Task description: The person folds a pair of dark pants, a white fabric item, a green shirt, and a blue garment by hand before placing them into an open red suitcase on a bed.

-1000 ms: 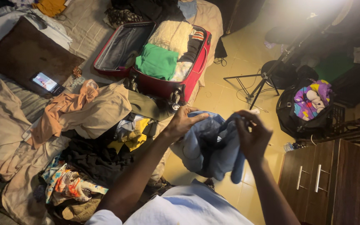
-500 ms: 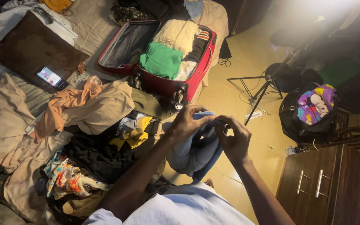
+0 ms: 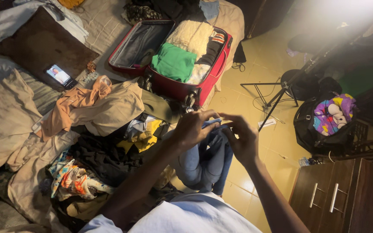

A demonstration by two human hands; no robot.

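Observation:
A light blue garment hangs folded in front of me, over the yellow tiled floor at the edge of the bed. My left hand grips its top from the left side. My right hand pinches the same top edge from the right, close to the left hand. Beyond the hands an open red suitcase lies on the bed, packed with a green folded cloth, a cream knit and other folded clothes.
Loose clothes are heaped on the bed to my left, with a lit phone on a brown cushion. A light stand and a black bag with a purple print stand on the floor; a brown cabinet is at right.
My hands have come together, bringing the two sides of the blue garment into a narrower fold that hangs lower. The view has shifted slightly left and down.

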